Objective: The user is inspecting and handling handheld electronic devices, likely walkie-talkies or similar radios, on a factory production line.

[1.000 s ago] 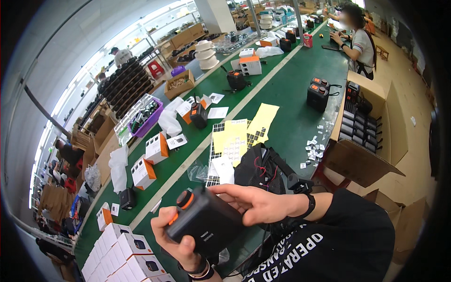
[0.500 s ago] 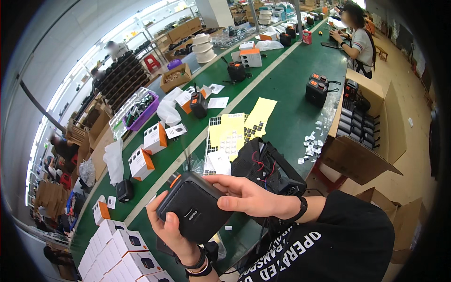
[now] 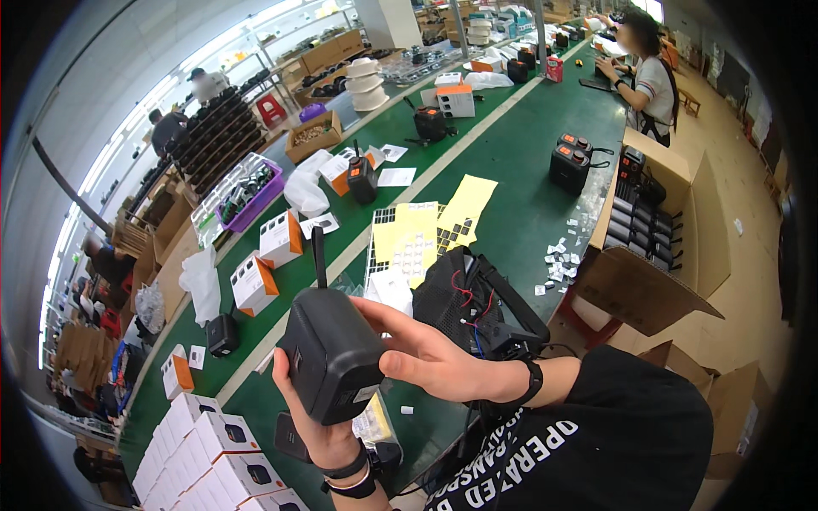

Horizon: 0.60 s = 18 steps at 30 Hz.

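A black box-shaped device (image 3: 336, 353) with rounded edges and a strap standing up from its top is held between both my hands, tilted above the green table. My left hand (image 3: 311, 430) grips it from the left and below, fingers along its side. My right hand (image 3: 430, 353) closes on its right side, the thumb on the near face. A small pale label shows low on that face. Under my left wrist lie a dark flat item (image 3: 290, 436) and a clear plastic bag (image 3: 377, 426) with something yellowish in it. Beyond my right hand sits a black mesh bag (image 3: 452, 289) with red and blue wires.
Stacked white boxes (image 3: 200, 456) stand at the lower left. Yellow sticker sheets (image 3: 417, 243) lie mid-table. Similar black devices (image 3: 569, 163) stand near an open carton (image 3: 714, 230) at the right, packed with more. A co-worker (image 3: 654, 81) sits at the far right.
The device has been turned in my hands: its flat printed face now points left, and another side faces me. Its strap now stands more plainly in view. Both hands still hold it.
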Available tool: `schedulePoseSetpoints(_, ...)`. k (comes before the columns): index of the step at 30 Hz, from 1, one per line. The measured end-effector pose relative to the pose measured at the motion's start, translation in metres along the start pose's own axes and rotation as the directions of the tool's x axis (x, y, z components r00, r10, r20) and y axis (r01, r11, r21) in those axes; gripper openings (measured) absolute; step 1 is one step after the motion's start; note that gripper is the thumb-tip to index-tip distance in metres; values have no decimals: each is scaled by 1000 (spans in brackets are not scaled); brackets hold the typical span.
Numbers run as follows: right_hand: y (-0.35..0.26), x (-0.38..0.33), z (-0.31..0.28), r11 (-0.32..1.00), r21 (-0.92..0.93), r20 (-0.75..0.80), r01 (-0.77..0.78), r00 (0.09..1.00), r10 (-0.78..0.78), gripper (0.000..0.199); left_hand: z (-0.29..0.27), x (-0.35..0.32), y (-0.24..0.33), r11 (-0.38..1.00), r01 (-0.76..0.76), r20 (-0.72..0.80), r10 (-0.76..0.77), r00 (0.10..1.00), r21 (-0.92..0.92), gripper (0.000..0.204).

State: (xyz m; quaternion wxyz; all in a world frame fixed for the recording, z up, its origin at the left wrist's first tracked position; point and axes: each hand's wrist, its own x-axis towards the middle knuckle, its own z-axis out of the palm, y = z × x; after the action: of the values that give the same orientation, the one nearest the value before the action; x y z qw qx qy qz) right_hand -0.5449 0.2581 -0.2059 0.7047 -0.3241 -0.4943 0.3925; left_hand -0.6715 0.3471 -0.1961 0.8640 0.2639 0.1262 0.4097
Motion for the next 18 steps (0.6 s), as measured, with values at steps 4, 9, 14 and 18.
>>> schedulePoseSetpoints(4,5,2,5,1000,-18,-56,14,998,-15,68,-11,8,0,992,85,-89,-94,992,-96,42)
schedulePoseSetpoints(9,10,5,8,1000,11,-75,-25,997,26,71,-9,6,-1,899,340,91,-328,940,-277,43)
schedulePoseSetpoints(14,4,-2,4,980,196,-4,-35,999,36,87,-3,-10,3,353,-613,376,546,748,707,56)
schedulePoseSetpoints(18,0,-6,6,989,137,1,-56,998,57,86,-3,-15,5,143,-756,539,618,572,638,62)
